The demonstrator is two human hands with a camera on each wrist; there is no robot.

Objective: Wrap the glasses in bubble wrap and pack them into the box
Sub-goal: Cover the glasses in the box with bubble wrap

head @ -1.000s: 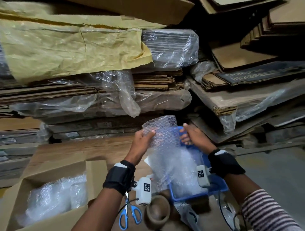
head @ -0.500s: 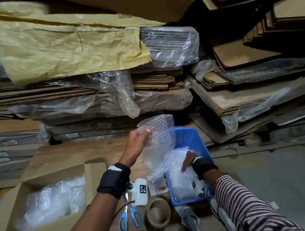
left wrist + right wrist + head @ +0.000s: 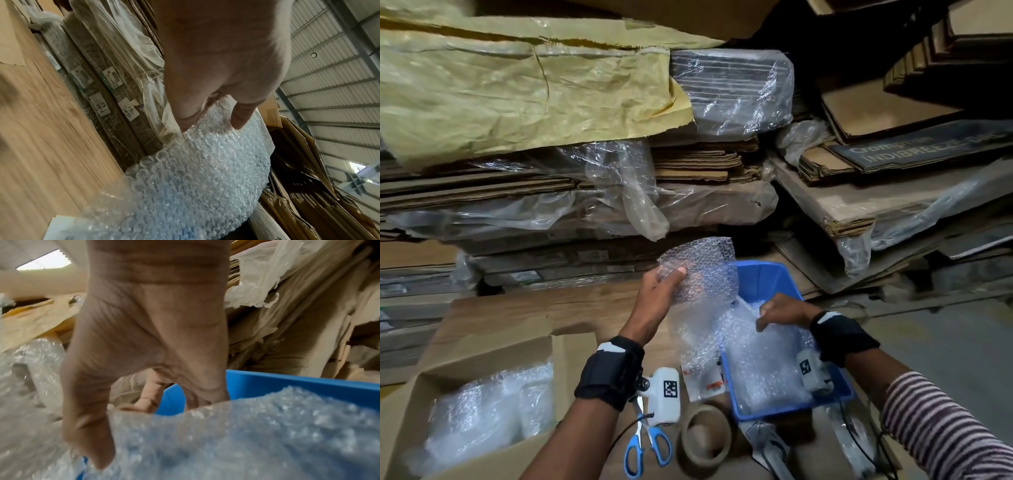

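No glasses can be made out in any view; anything under the wrap is hidden. Your left hand (image 3: 654, 301) grasps a sheet of bubble wrap (image 3: 702, 274), thumb on its near face, lifted above the far left corner of the blue bin (image 3: 767, 277); the sheet hangs down to the bench (image 3: 544, 305). In the left wrist view the fingers (image 3: 240, 116) curl behind the sheet, and their tips are hidden by it. Your right hand (image 3: 780, 311) is in the bin, thumb and fingers pinching the wrap pile (image 3: 767, 370) that fills it. In the right wrist view the pile covers the fingertips, and the picture is blurred.

The box (image 3: 431, 387) stands open at near left, cut off by the frame edge. It holds wrapped bundles (image 3: 482, 411), contents not readable.

On the bench, near you: scissors (image 3: 647, 445), partly covered by the left wrist camera; a tape roll (image 3: 705, 438) just right of them; small packets (image 3: 702, 383) beside the bin, half under the hanging sheet.

Stacked cardboard (image 3: 705, 164) under plastic film walls off the far side.
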